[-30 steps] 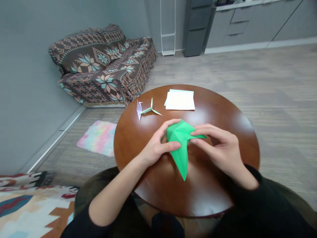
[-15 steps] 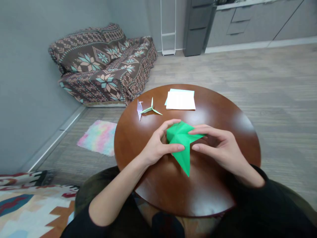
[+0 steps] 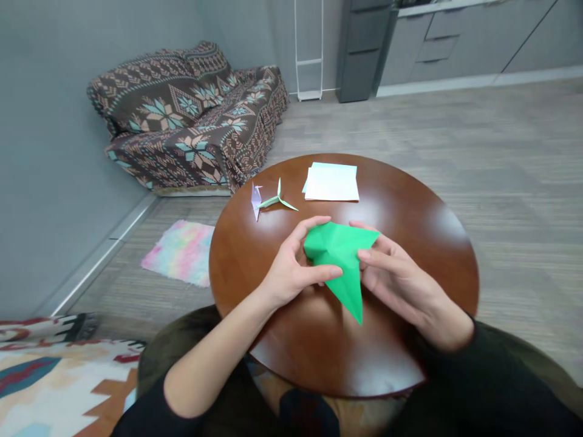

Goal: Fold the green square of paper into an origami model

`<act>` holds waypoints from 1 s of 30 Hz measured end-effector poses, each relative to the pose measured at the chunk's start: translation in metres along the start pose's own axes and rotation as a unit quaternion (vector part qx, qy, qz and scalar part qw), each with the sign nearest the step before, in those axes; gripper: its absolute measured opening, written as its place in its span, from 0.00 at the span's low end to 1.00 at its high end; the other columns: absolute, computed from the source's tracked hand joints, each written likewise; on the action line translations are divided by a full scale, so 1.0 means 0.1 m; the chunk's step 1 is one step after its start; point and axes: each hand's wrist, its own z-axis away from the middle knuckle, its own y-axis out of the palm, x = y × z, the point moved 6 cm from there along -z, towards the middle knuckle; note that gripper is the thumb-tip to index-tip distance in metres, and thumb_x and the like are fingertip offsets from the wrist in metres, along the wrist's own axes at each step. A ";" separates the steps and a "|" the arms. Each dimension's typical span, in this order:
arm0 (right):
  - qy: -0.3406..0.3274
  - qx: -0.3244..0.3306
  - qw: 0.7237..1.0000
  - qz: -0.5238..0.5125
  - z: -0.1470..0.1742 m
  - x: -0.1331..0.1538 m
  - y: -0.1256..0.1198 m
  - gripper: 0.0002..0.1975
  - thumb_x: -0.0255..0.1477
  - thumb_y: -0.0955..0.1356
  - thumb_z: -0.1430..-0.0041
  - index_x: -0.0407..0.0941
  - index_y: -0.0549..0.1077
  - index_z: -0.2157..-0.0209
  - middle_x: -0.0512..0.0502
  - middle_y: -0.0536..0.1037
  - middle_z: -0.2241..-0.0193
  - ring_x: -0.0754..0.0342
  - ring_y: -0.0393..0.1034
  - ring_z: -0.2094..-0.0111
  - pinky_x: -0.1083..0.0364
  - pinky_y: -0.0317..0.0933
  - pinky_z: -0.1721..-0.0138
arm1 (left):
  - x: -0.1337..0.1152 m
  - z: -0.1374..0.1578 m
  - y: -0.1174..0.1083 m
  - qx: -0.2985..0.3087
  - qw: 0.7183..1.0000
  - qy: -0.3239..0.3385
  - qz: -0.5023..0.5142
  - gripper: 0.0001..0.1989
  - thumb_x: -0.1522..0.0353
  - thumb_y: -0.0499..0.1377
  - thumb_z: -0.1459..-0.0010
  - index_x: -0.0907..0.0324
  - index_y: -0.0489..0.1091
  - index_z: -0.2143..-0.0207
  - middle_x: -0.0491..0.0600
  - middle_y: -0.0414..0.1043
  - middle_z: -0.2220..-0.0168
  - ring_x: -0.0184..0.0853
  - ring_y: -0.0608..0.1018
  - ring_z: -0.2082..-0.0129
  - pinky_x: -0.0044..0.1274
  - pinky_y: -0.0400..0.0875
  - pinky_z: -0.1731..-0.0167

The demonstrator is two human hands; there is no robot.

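at the near left, a patterned cloth [image 3: 45,388] in white, orange and blue spreads beside the person's leg. dark sleeves cover the upper part of both arms.

the left hand [image 3: 294,267] is partly closed around the left side of a green paper [image 3: 334,246], its thumb lying across the front and its forefinger along the top edge; the other fingers are mostly hidden. the right hand [image 3: 401,282] is loosely curled, with the right side of the paper between its thumb in front and a finger behind. the green paper is folded and creased, held above the near half of a round brown table [image 3: 241,261], one long point aimed down toward the person and another out to the right.

farther back on the table, a pale green folded paper [image 3: 277,200] with three thin arms lies just beside a purple folded paper [image 3: 255,203]. to their right is a small stack of sheets [image 3: 331,185], white over pale blue.

beyond the table, a fluffy pastel rug [image 3: 182,252] lies on the floor to the left, and behind it stands a sofa [image 3: 195,121] under a patterned cover.
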 end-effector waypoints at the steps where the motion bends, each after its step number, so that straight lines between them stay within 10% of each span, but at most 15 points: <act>1: 0.002 0.003 1.000 -0.004 0.00 -0.01 0.00 0.26 0.23 0.80 0.53 0.51 0.75 0.52 0.52 0.84 0.61 0.50 0.80 0.59 0.48 0.71 0.49 | 0.00 0.00 0.00 0.001 1.000 -0.002 0.000 0.40 0.68 0.76 0.55 0.47 0.67 0.40 0.47 0.71 0.53 0.30 0.74 0.67 0.21 0.73 0.70; 14: -0.001 0.029 0.999 0.029 -0.02 -0.04 0.05 0.16 0.28 0.77 0.45 0.48 0.75 0.55 0.47 0.85 0.58 0.49 0.82 0.61 0.50 0.75 0.57 | -0.02 0.00 0.00 -0.022 1.000 -0.007 0.001 0.38 0.67 0.75 0.51 0.47 0.66 0.39 0.46 0.69 0.58 0.27 0.72 0.72 0.17 0.72 0.78; 30: -0.013 -0.027 1.000 0.003 -0.07 0.02 -0.08 0.27 0.23 0.80 0.52 0.48 0.71 0.52 0.51 0.84 0.62 0.55 0.79 0.66 0.55 0.72 0.60 | -0.03 0.00 0.04 0.002 0.994 -0.033 0.109 0.32 0.66 0.70 0.43 0.48 0.64 0.38 0.44 0.68 0.61 0.24 0.74 0.75 0.15 0.77 0.80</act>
